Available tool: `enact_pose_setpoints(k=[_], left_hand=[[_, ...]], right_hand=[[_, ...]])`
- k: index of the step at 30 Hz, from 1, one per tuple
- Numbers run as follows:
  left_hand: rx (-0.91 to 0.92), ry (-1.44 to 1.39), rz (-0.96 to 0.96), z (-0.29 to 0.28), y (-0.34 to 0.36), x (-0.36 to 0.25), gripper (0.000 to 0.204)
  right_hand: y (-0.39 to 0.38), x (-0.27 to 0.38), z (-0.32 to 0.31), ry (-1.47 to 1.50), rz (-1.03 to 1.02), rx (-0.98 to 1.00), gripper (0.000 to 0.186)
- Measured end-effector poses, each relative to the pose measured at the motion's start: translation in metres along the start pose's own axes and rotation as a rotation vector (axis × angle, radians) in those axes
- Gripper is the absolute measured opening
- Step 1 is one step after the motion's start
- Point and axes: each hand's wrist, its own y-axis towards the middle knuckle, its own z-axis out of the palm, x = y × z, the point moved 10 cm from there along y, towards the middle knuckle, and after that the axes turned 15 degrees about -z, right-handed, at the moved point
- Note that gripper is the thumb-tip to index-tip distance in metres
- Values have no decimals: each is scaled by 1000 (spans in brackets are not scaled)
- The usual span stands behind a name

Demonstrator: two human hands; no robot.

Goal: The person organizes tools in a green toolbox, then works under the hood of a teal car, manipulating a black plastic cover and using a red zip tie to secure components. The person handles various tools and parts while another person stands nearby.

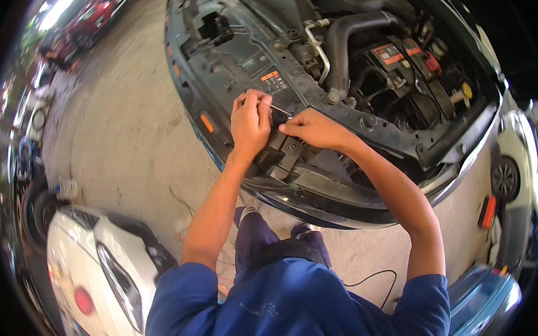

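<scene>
My left hand [251, 122] is closed, thumb against fingers, over the front panel of a car's open engine bay. A thin shiny metal rod [279, 109] juts from it toward my right hand; the end inside the fist is hidden. My right hand [314, 129] is pinched at the rod's far tip. Whatever lies between its fingertips is too small to make out. Both hands hover over the black plastic front cover [240, 76], beside its orange-and-white label [274, 80].
Behind the hands run a thick black air hose [341, 48] and a battery [387, 53]. A yellow-capped filler [466, 91] stands at the right. A white bumper [90, 268] lies at lower left. A black cable [375, 273] trails over the floor. Other cars stand around.
</scene>
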Motion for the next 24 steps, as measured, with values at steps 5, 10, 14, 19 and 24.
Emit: enact_pose_setpoints(k=[5, 10, 14, 19, 24], left_hand=[[-34, -97, -105, -8, 0, 0, 22], [-12, -370, -262, -12, -2, 18, 19], [-92, 89, 202, -23, 4, -21, 21], [-3, 13, -78, -8, 18, 2, 20], [-101, 36, -257, -3, 14, 13, 22]], right_hand=[[31, -2, 16, 191, 90, 128, 39], [33, 3, 15, 19, -60, 119, 46], [34, 2, 17, 24, -114, 167, 44], [41, -4, 25, 81, -97, 244, 45], [43, -3, 31, 52, -144, 268, 51]])
